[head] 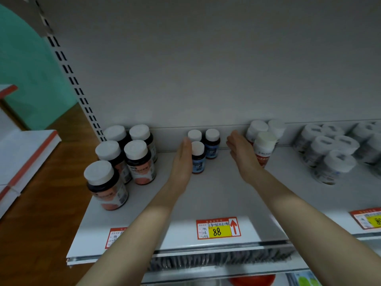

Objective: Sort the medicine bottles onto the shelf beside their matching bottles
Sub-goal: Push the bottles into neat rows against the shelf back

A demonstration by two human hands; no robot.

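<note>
Head view: three small upright blue-labelled medicine bottles (212, 150) with white caps stand at the back of the white metal shelf (216, 195), between two flat, empty hands, left hand (183, 159) apparently touching the front bottle's side, right hand (241, 154) apart to their right.

A pale shelf (216, 199) carries five pink-labelled bottles (140, 162) at left, three blue-labelled bottles (212, 150) mid-back, red-labelled bottles (265, 149), then grey-labelled bottles (334, 162) at right
</note>
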